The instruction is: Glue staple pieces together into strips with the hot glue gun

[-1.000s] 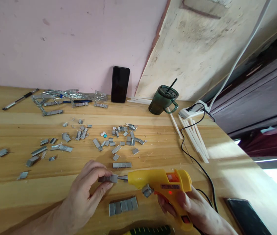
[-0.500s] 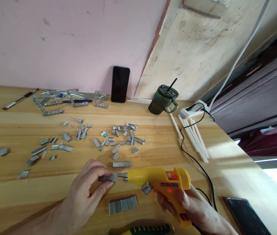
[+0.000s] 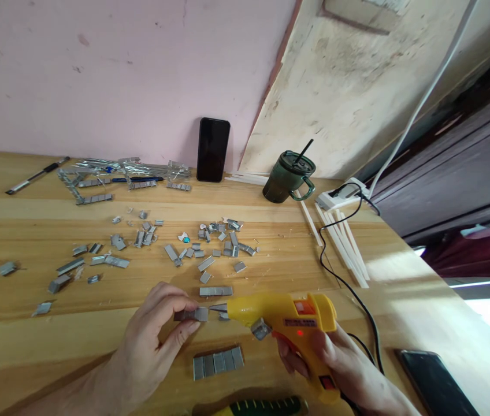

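Note:
Between the thumb and fingers of my left hand (image 3: 158, 341) is a short strip of grey staples (image 3: 193, 314). My right hand (image 3: 349, 364) grips a yellow hot glue gun (image 3: 266, 315) by its handle, its red light lit. The metal nozzle (image 3: 218, 308) points left, right by the strip's end; I cannot tell whether they touch. A grey metal piece (image 3: 260, 329) shows at the gun's underside. Below the hands lies a joined block of staple strips (image 3: 218, 363), and above the nozzle another strip (image 3: 215, 291) rests on the wooden table.
Several loose staple pieces (image 3: 145, 236) are scattered across the table. Behind stand a phone (image 3: 212, 150) and a green mug (image 3: 289, 176). White glue sticks (image 3: 344, 248), a power strip (image 3: 342, 195) and the black cord (image 3: 349, 283) lie right. A yellow-green handle (image 3: 266, 407) sits in front.
The glue gun's nozzle has tilted up slightly, with its tip a little higher against the strip's end. My left hand holds still with the staple strip.

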Available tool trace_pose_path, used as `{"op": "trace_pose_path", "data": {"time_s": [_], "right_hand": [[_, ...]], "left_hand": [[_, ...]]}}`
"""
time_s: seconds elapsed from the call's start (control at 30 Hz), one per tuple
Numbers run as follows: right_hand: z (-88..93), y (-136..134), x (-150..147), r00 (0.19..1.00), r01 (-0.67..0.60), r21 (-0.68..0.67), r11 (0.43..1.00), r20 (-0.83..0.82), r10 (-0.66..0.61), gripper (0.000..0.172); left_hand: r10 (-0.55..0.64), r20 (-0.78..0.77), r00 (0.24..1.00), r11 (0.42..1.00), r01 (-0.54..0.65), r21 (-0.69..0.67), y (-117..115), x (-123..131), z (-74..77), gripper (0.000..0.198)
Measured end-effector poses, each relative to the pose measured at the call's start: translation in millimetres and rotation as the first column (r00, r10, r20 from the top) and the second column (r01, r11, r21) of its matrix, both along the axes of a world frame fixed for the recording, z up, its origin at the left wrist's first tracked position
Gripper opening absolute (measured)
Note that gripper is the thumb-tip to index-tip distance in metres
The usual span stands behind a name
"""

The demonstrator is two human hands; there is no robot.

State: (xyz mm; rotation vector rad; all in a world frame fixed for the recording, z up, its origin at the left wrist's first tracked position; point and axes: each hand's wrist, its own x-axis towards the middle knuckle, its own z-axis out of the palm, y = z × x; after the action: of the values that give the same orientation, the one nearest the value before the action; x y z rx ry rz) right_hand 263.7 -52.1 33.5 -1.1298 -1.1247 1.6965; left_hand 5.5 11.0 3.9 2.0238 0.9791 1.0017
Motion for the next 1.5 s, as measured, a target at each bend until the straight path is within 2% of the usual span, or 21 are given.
{"op": "trace_pose_path", "data": {"time_s": [0.3, 0.5, 0.7, 0.9, 1.27, 1.5], "right_hand": [[5.4, 0, -2, 1.000, -0.007, -0.021, 1.000, -0.026, 0.006, 0.060], [2.8, 0, -1, 0.999, -0.020, 0.026, 0.999, -0.031, 0.021, 0.056], [10.1, 2, -6, 1.000, -0.014, -0.028, 1.000, 0.002, 0.014, 0.057], [3.5, -2, -3, 1.000, -0.001, -0.012, 1.000, -0.012, 0.001, 0.054], [6.9, -1, -4, 0.999, -0.003, -0.027, 1.000, 0.051, 0.004, 0.060], [4.3, -1, -2, 1.000, -0.015, -0.047, 0.999, 0.002, 0.016, 0.061]], "left_hand": [[0.000, -0.015, 1.000, 1.000, 0.000, 0.006, 0, -1, 1.3, 0.013], [0.001, -0.018, 1.000, 1.000, 0.000, 0.024, 1, 0, 2.7, 0.013], [-0.006, -0.012, 1.000, 1.000, 0.007, 0.016, 1, 0, 0.9, 0.011], [-0.004, -0.018, 1.000, 0.998, 0.005, 0.067, 3, 1, 3.9, 0.013], [0.004, 0.005, 1.000, 1.000, -0.005, 0.029, 1, 1, 4.0, 0.013], [0.004, -0.001, 1.000, 1.000, -0.004, 0.003, 0, 0, -0.4, 0.013]]}}
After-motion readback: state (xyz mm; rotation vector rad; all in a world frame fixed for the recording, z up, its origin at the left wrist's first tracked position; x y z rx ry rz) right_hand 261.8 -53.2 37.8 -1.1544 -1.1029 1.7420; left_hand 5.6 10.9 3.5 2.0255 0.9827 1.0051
